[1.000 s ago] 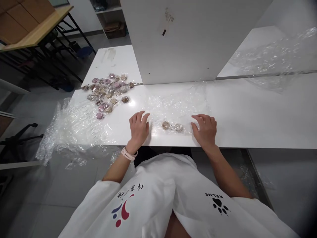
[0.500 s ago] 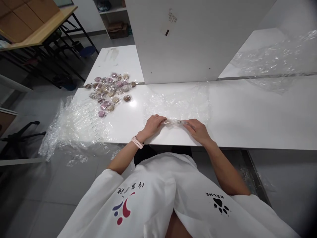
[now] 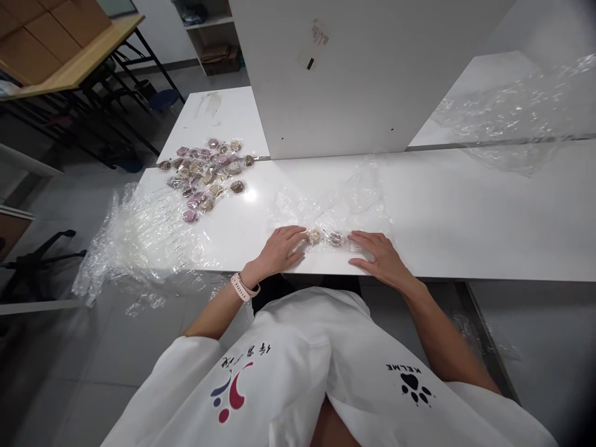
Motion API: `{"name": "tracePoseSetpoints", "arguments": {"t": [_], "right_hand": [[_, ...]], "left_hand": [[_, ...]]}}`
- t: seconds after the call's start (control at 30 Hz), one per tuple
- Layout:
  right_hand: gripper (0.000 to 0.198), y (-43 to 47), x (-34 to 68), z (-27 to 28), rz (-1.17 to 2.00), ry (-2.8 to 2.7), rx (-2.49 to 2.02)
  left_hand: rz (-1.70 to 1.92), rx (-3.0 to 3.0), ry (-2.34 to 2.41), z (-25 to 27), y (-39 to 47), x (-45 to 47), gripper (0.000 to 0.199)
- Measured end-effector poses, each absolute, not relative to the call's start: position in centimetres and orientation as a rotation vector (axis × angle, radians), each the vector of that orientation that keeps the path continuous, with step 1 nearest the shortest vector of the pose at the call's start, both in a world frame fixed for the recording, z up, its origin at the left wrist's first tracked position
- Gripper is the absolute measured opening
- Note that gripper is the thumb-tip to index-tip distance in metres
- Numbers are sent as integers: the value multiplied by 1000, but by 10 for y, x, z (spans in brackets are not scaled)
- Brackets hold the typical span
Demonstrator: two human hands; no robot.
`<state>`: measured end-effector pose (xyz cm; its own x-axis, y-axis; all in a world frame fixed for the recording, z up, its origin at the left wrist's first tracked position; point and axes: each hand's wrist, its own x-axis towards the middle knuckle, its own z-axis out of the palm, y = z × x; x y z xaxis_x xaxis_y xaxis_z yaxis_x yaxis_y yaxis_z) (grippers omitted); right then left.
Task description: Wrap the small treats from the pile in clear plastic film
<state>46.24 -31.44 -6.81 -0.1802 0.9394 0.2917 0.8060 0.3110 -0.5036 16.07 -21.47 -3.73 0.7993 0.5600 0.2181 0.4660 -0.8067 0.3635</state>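
On the white table a clear plastic sheet or bag point(image 3: 342, 208) lies crinkled in front of me. Two small wrapped pieces, a tan one point(image 3: 314, 236) and a purplish-brown one point(image 3: 335, 238), sit at its near edge. My left hand point(image 3: 282, 248) is open just left of the tan piece, its fingertips touching or very close to it. To the right of the purplish piece, my right hand point(image 3: 379, 256) rests open on the plastic's near edge, thumb apart from the fingers. Whether the pieces lie under or on the plastic I cannot tell.
A pile of wrapped purple and brown pieces point(image 3: 207, 174) lies at the left. Clear plastic bags point(image 3: 153, 230) hang over the table's left end. A white upright panel point(image 3: 354, 81) stands at the back, with bubble-like plastic point(image 3: 521, 118) to its right.
Both hands have let go of the rolled near edge of the plastic and spread apart slightly, lower toward me. The two wrapped pieces now show between them, and the plastic has shifted and creased.
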Motion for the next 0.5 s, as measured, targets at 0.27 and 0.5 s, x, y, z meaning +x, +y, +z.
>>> {"name": "tracePoseSetpoints", "arguments": {"t": [0.27, 0.5], "right_hand": [[35, -316, 464, -46, 606, -1853, -1687], [45, -264, 465, -33, 666, -1767, -2036]], "left_hand": [[513, 2412, 1118, -46, -213, 150, 22], [184, 2288, 1385, -28, -175, 182, 12]]}}
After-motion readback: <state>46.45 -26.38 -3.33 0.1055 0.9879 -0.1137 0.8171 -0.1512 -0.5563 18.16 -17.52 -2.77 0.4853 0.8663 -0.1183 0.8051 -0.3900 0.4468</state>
